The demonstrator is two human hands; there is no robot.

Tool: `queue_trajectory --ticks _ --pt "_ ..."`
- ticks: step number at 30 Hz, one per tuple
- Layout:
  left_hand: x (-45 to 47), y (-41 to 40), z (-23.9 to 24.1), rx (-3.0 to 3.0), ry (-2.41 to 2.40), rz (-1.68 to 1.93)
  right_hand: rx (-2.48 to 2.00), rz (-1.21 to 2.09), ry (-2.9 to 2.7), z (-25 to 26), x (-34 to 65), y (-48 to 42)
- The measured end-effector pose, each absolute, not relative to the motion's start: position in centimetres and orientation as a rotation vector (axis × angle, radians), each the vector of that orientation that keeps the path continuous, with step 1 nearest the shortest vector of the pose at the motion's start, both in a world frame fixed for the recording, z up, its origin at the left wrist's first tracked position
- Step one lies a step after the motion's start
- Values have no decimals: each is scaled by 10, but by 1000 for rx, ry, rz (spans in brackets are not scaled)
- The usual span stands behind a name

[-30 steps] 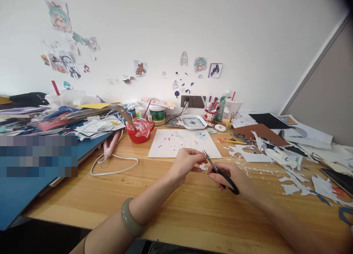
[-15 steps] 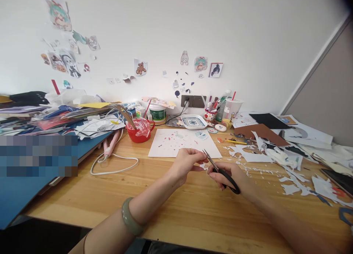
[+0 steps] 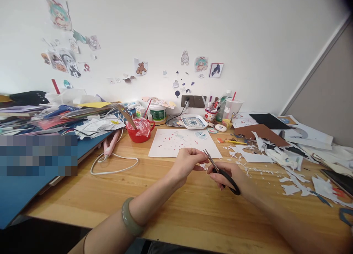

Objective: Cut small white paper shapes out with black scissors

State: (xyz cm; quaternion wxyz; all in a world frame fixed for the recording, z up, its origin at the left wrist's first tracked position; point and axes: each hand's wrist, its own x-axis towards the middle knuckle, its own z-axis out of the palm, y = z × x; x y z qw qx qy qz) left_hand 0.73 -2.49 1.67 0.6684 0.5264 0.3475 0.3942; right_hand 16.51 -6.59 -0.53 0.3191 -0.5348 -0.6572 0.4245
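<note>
My left hand (image 3: 187,162) pinches a small white paper cutout (image 3: 203,166) just above the wooden desk (image 3: 171,202). A green bangle sits on that wrist. My right hand (image 3: 228,175) grips black-handled scissors (image 3: 220,170), whose blades point up and left and meet the paper at my left fingertips. Both hands work close together near the desk's middle, in front of a white sheet (image 3: 182,143) dotted with small coloured bits.
A red cup (image 3: 139,129) with a wooden stick, a pink tool (image 3: 110,146) with a white cable, a patterned dish (image 3: 193,122), a pen cup (image 3: 210,114) and a plastic drink cup (image 3: 231,107) stand behind. Paper scraps (image 3: 278,158) litter the right; papers pile up on the left.
The scissors and my right hand have shifted very slightly to the right. Otherwise both hands stay in the same place on the paper.
</note>
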Motion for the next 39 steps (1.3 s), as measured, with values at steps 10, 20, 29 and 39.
queue_trajectory --ticks 10,20,29,39 --pt "8 -26 15 1165 755 908 -1347 1096 -1728 -3 163 -68" --pt "9 -26 14 1171 744 918 -1356 1069 -1761 -5 164 -68" --pt "8 -25 17 1162 748 906 -1321 1075 -1768 -5 165 -66" --pt "7 -24 18 1186 772 911 -1322 1039 -1763 1 161 -73"
